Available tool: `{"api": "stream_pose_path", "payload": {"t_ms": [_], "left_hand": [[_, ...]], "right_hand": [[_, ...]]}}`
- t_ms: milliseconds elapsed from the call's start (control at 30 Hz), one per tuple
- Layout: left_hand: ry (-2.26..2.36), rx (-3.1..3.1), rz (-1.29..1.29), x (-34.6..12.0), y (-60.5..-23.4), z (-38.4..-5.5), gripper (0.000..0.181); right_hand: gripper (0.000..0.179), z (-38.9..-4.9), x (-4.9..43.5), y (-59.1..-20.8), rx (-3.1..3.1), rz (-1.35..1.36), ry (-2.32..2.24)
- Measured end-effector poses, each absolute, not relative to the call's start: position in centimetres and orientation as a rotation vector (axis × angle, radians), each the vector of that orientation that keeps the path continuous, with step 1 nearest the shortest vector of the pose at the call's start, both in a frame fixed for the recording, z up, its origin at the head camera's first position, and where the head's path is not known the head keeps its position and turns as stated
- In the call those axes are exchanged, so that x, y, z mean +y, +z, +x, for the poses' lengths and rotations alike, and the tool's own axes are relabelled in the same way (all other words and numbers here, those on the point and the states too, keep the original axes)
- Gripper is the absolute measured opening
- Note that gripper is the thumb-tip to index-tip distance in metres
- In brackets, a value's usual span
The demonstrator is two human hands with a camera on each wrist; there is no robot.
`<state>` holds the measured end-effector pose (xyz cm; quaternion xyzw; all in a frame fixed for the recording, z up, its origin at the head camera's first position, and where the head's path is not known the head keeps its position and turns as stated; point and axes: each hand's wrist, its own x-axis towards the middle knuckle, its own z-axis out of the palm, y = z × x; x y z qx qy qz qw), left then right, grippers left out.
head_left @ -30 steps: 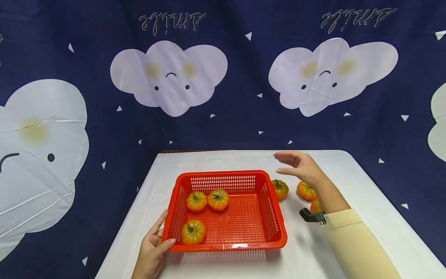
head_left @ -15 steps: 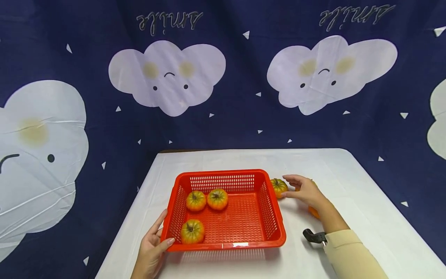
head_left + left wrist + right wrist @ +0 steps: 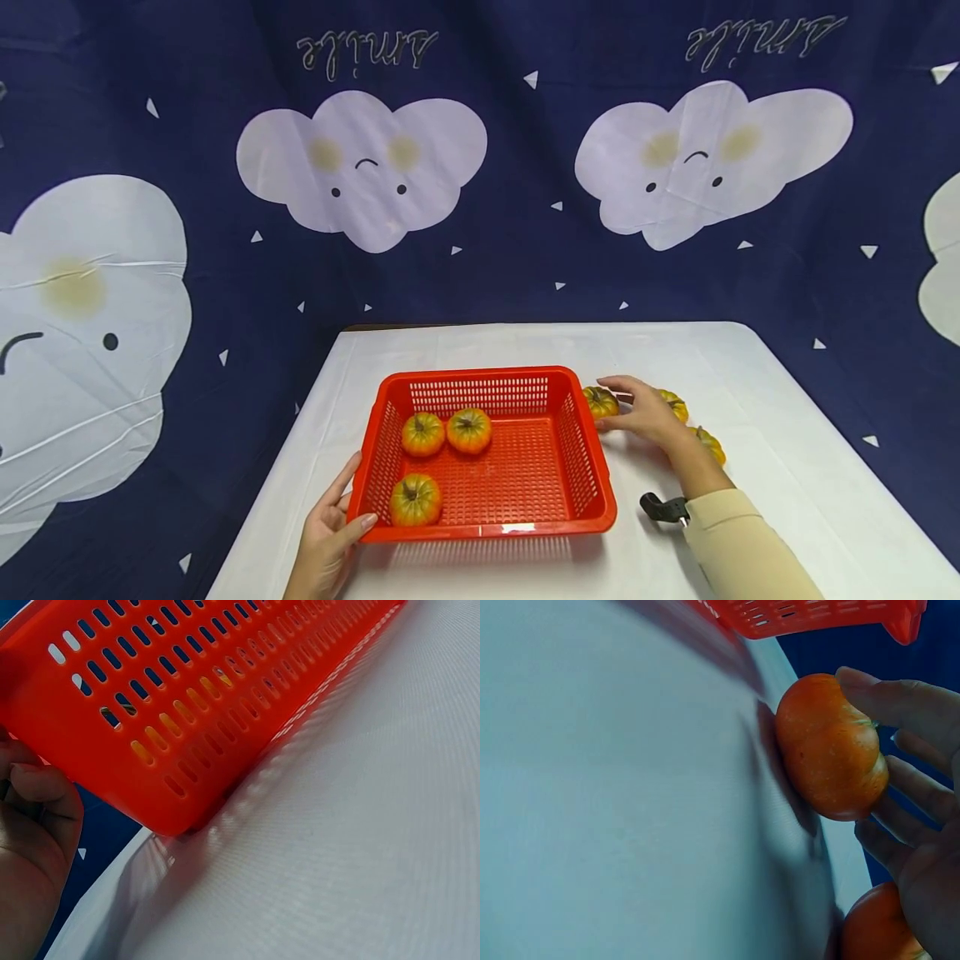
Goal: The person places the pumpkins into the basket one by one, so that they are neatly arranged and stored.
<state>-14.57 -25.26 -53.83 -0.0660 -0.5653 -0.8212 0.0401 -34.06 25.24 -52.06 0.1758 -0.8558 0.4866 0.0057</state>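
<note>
A red plastic basket (image 3: pixel 517 527) with slotted walls holds three small orange-green pumpkins, such as the front pumpkin (image 3: pixel 416 500). My left hand (image 3: pixel 324 537) grips its left front corner, thumb on the rim and fingers along the outer wall; the left wrist view has that hand (image 3: pixel 34 825) at the basket's corner (image 3: pixel 112 750). Outside the basket's right wall, my right hand (image 3: pixel 640 410) has its thumb and fingers around another pumpkin (image 3: pixel 600 402). In the right wrist view, the thumb lies at one edge of this pumpkin (image 3: pixel 829 750) and fingertips at the other.
Two more pumpkins lie beyond the right forearm, the farther pumpkin (image 3: pixel 672 406) and the nearer pumpkin (image 3: pixel 709 447). Everything stands on a white-covered table (image 3: pixel 465 346). A dark blue curtain (image 3: pixel 525 283) with cloud prints hangs behind it.
My right hand has come down from above the table and moved left onto the pumpkin beside the basket, uncovering the two pumpkins behind it. The left hand and basket have stayed put.
</note>
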Motion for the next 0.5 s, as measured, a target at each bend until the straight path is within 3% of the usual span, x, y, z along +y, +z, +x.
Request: {"api": "stream_pose_path", "payload": {"t_ms": [500], "left_hand": [[-2.519,-1.738,-0.109,-24.87,-53.49,-14.63,0.088]], "right_hand": [[0.074,-34.13,25.70,-52.58,-2.667,0.498,1.486]]}}
